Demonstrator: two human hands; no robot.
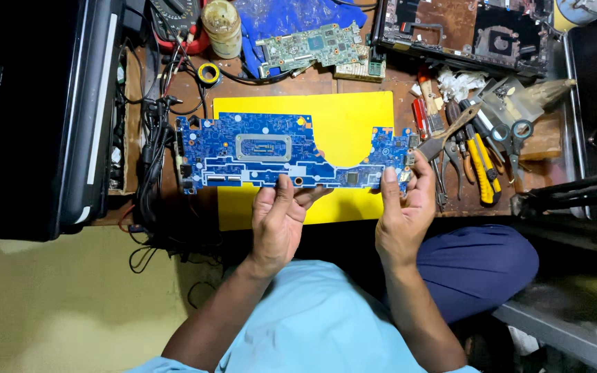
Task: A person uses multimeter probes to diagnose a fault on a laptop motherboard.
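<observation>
A long blue circuit board (pixel 271 152) with a silver-framed chip near its middle is held up over a yellow mat (pixel 354 114). My left hand (pixel 279 221) grips the board's lower edge near the middle, thumb on the front. At the board's right end, my right hand (pixel 403 211) pinches the lower corner. The board lies level, its left end unsupported.
A green circuit board (pixel 312 47) lies on blue cloth at the back. An opened laptop shell (pixel 478 31) sits back right. Pliers, a yellow-handled cutter (pixel 481 162), scissors and screwdrivers crowd the right. Black cables (pixel 150 159) and a dark device (pixel 29 117) fill the left.
</observation>
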